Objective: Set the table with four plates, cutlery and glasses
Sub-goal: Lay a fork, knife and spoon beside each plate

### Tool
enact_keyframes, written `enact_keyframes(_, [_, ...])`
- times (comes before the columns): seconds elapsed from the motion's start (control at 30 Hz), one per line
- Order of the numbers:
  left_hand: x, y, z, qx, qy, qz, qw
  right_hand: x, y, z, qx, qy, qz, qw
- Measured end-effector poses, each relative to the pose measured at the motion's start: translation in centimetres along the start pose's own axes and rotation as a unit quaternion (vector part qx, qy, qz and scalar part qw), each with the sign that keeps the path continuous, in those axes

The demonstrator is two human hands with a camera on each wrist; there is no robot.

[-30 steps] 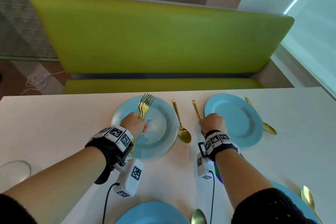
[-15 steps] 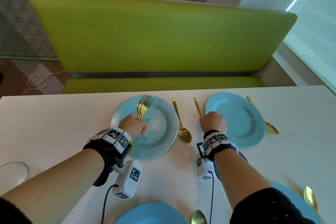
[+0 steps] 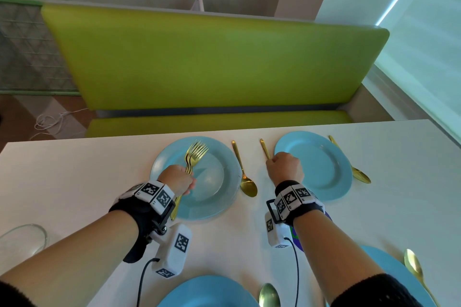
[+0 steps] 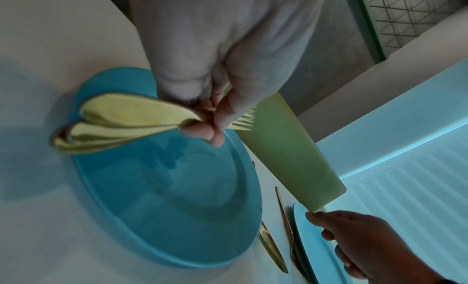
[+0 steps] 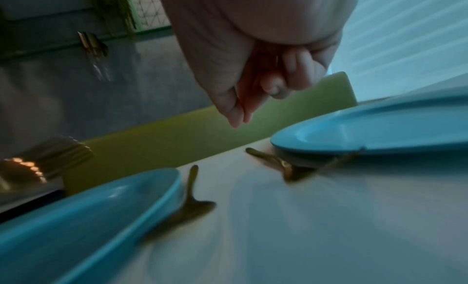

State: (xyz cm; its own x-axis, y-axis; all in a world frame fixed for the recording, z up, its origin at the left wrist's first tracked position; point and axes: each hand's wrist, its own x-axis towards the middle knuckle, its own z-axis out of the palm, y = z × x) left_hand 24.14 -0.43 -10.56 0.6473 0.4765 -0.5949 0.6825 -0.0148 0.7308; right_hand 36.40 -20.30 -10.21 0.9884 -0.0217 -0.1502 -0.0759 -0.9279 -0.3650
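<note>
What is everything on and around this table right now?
plates: four, blue, two on the table's far side, two at its near edge
spoons: four, gold, one right of each plate
lone fork: one, gold, lying left of the far right plate
fork bunch: about three, gold, over the far left plate
glass: one, clear, at the table's left edge
table: one, white
bench: one, green, behind the table
cable: one, white, on the floor
left hand: grips the fork bunch
right hand: curled, holding nothing, above the lone fork
</note>
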Motion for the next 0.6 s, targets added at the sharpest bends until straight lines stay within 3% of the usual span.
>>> enact_keyframes(0.2, [-2.5, -0.5, -0.2, 0.021, -0.039, 0.015, 0.999, -4.5, -2.5, -2.1, 0.009, -0.062, -0.134, 0.989])
enact_keyframes(0.4, [-6.0, -1.5, -2.0, 0.030, -0.086, 0.036, 0.995, -11.7, -5.5, -2.2, -0.012, -0.110, -0.269, 0.957])
enact_keyframes(0.6, [-10.7, -3.9, -7.3, 0.092, -0.172, 0.070, 0.978, -20.9, -8.9, -1.6, -0.055, -0.118, -0.325, 0.937])
